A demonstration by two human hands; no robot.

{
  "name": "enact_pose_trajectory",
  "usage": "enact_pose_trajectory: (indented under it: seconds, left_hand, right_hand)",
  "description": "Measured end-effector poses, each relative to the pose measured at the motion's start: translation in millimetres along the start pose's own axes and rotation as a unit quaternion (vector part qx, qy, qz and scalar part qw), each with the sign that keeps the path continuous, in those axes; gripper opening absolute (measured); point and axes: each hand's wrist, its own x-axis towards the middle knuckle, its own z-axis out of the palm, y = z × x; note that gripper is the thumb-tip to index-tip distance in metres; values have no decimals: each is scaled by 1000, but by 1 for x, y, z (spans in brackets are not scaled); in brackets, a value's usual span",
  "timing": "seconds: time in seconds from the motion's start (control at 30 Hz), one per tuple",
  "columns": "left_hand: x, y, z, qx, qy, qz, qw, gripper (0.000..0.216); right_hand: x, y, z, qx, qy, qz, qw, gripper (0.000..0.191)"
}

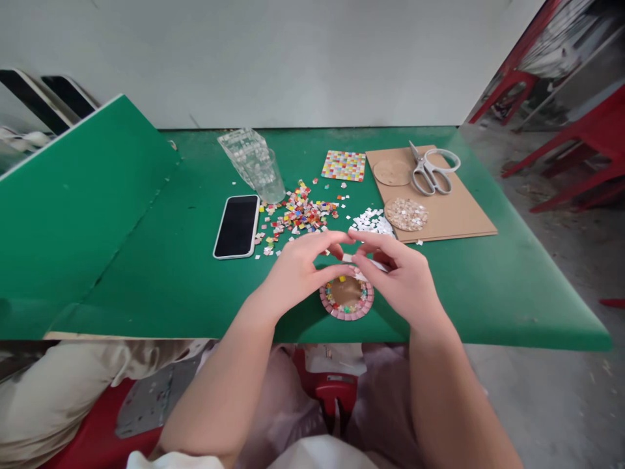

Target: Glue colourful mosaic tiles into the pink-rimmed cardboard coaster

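Both hands meet above a round brown coaster (347, 291) on the green table. Pink tiles line its rim, and small coloured pieces form a ring inside them. My right hand (398, 270) is closed on a slim white tube (375, 265), mostly covered by the fingers. My left hand (305, 260) curls in from the other side, thumb and fingers closed near the tube's pale tip; whatever is between them is too small to make out. Just beyond the hands lie a heap of mixed coloured tiles (305, 212) and a pile of white tiles (372, 221).
A phone (237, 227) lies left of the tiles, near a clear cup (271, 182) with a plastic bag. Back right, cardboard (456, 218) carries scissors (430, 172) and a tile-covered disc (407, 214). A mosaic square (344, 166) lies behind. A green panel (88, 189) stands left.
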Motion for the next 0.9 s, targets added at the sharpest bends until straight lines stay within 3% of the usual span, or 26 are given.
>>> enact_pose_trajectory:
  seconds: [0.07, 0.17, 0.53, 0.8, 0.9]
  left_hand:
    - [0, -1, -2, -2, -32, -6, 999, 37]
    - [0, -3, -2, 6, -50, 0, 999, 27]
    - [1, -9, 5, 58, 27, 110, 992, 13]
    - [1, -9, 6, 67, 44, 124, 989, 10]
    - [1, -8, 4, 47, 29, 99, 994, 12]
  right_hand:
    - [0, 0, -1, -4, 1, -5, 1000, 32]
    - [-1, 2, -1, -4, -5, -6, 1000, 33]
    - [-1, 2, 0, -7, -13, -9, 1000, 32]
    - [2, 2, 1, -20, -21, -19, 999, 30]
    - [2, 2, 1, -21, -22, -17, 999, 29]
